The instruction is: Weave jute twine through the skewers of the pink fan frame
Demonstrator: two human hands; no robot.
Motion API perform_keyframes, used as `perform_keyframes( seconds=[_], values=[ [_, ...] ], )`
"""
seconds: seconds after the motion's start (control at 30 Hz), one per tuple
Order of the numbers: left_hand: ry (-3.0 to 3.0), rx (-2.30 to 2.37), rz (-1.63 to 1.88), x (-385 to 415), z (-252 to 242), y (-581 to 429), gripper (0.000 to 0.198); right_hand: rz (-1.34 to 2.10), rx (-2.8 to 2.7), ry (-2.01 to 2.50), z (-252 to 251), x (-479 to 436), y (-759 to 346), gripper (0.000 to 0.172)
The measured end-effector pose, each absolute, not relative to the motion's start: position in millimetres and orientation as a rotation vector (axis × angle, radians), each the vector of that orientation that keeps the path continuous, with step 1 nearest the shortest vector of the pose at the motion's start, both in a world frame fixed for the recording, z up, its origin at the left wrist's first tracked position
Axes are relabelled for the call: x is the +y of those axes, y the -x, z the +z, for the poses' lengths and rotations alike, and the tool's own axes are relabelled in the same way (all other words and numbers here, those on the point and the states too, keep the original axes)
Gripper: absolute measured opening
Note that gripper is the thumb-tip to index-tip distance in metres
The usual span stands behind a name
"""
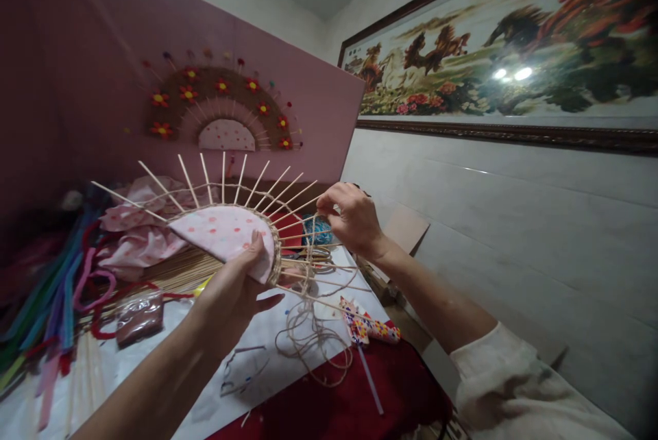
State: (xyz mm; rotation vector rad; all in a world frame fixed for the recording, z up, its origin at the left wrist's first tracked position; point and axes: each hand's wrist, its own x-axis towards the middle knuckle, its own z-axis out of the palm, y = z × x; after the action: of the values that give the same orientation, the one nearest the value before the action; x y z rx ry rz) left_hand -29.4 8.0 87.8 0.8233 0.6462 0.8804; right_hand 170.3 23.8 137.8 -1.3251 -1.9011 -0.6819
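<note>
A half-round piece covered in pink dotted cloth [221, 231] is held up by my left hand [239, 289], thumb on its face and fingers mostly behind it. Thin wooden sticks [223, 176] fan out from its curved edge, which is wrapped in twine. More twine weaves between the sticks in a looser arc. My right hand [349, 215] pinches the twine beside the stick tips at the right. Loose loops of twine [313, 344] hang below and lie over the white sheet.
On the table [319, 406] are scissors [321, 258], a glue gun with patterned cover [367, 323], eyeglasses [241, 371], a plastic packet [140, 316], pipe cleaners [66, 296] and crumpled pink cloth [138, 248]. A finished-looking flowered fan [221, 94] hangs on the pink board behind.
</note>
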Motion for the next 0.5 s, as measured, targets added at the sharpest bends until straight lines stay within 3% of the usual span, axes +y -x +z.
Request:
perform_keyframes(
  seconds=[0.17,0.3,0.5],
  values=[
    [-0.768,0.667,0.928,12.2,90.5,31.3,0.028,-0.540,-1.777,1.289,143.6,21.4,-190.4,0.013],
    [-0.733,0.661,0.976,15.1,92.6,34.9,0.026,-0.727,-1.638,1.212,134.5,-11.7,-183.4,0.013],
    [-0.715,0.688,1.045,14.9,94.2,35.8,0.027,-0.842,-1.886,1.116,94.8,-72.5,-132.6,0.017]
  ],
)
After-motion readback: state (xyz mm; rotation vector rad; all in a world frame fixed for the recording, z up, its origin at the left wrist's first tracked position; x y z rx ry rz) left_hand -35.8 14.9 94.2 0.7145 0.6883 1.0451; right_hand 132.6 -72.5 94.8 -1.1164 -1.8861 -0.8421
